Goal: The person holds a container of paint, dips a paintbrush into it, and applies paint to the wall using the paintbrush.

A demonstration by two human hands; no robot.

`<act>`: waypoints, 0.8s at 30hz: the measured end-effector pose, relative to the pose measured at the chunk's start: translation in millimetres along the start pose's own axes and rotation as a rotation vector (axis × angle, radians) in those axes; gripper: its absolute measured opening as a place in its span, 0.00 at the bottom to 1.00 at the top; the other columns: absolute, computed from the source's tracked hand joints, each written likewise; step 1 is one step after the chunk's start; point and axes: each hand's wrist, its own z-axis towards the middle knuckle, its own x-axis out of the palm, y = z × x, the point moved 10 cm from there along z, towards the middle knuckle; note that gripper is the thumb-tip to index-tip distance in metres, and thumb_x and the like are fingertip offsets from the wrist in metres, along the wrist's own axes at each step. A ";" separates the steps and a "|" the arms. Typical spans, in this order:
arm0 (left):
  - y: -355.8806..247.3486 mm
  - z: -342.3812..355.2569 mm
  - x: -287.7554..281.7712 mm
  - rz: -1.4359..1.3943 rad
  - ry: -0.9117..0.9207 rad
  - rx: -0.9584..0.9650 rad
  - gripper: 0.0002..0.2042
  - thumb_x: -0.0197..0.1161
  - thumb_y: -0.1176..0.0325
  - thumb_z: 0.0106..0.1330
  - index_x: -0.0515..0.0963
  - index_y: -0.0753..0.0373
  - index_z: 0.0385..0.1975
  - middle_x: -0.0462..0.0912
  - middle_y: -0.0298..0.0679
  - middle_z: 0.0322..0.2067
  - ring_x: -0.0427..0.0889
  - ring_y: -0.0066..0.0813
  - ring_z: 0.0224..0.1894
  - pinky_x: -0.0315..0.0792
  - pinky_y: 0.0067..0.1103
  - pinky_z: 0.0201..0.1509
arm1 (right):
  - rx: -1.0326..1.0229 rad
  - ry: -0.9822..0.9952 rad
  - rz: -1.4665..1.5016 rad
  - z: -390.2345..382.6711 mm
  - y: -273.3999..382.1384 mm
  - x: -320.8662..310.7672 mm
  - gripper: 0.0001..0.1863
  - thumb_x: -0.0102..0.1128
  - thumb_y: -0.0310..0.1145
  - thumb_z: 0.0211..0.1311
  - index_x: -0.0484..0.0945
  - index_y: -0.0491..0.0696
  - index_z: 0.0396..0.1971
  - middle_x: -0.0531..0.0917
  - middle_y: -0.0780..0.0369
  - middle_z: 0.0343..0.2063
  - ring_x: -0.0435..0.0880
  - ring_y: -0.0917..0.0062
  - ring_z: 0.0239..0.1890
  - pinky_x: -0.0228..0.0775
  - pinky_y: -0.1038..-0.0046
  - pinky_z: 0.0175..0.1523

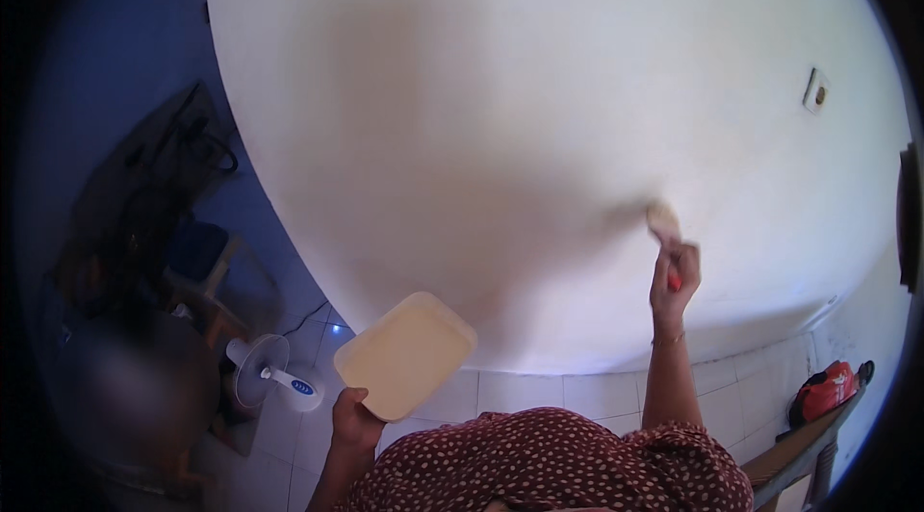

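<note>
My right hand (677, 273) is closed round the red handle of a paintbrush (663, 222), its arm stretched forward. The brush's pale bristles are at the white wall (539, 108), apparently touching it, and a soft shadow falls to their left. Lower down on the left, my left hand (356, 418) grips a corner of a shallow rectangular plastic container (406, 356), thumb over the rim. Pale cream colour fills the container's inside; whether that is liquid I cannot tell.
A white fan (262, 372) stands on the tiled floor (602, 399) at the left, near a chair (204, 257) and dark clutter. A socket (816, 91) is set in the wall at the right. A red bag (826, 395) rests on wooden furniture (794, 449) at the lower right.
</note>
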 end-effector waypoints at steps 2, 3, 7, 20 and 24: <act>-9.5 0.3 -26.3 -0.018 -0.012 -0.015 0.34 0.56 0.65 0.55 0.60 0.68 0.66 0.72 0.47 0.59 0.74 0.42 0.60 0.72 0.38 0.61 | 0.261 0.172 -0.214 -60.4 -33.0 8.6 0.05 0.57 0.19 0.53 0.82 0.41 0.28 0.79 0.57 0.28 0.78 0.69 0.32 0.71 0.70 0.40; -14.3 3.4 -46.5 -0.016 -0.019 -0.031 0.34 0.56 0.65 0.56 0.60 0.68 0.66 0.72 0.46 0.59 0.74 0.41 0.60 0.72 0.38 0.61 | 0.463 0.294 -0.353 -103.3 -53.2 15.4 0.04 0.58 0.21 0.52 0.81 0.41 0.25 0.79 0.56 0.27 0.79 0.66 0.30 0.72 0.68 0.38; -29.2 14.8 -68.5 -0.027 0.003 -0.037 0.34 0.56 0.65 0.56 0.60 0.67 0.66 0.72 0.46 0.59 0.74 0.41 0.60 0.72 0.38 0.61 | 0.598 0.576 -0.642 -204.7 -112.7 -2.6 0.04 0.60 0.26 0.50 0.79 0.43 0.20 0.80 0.53 0.25 0.81 0.60 0.30 0.74 0.62 0.38; -51.5 27.5 -84.9 -0.032 0.098 -0.080 0.35 0.57 0.63 0.57 0.59 0.66 0.67 0.72 0.44 0.59 0.73 0.39 0.61 0.71 0.37 0.61 | 0.649 0.964 -0.917 -397.0 -107.3 -52.6 0.08 0.63 0.33 0.52 0.84 0.44 0.25 0.85 0.52 0.22 0.86 0.59 0.30 0.79 0.64 0.39; -48.0 19.0 -94.8 -0.012 0.082 -0.095 0.35 0.57 0.64 0.56 0.59 0.66 0.67 0.71 0.45 0.60 0.72 0.39 0.61 0.70 0.36 0.62 | 0.892 1.065 -0.826 -429.3 -86.1 -56.2 0.16 0.63 0.42 0.52 0.84 0.43 0.23 0.85 0.51 0.26 0.85 0.57 0.34 0.76 0.58 0.44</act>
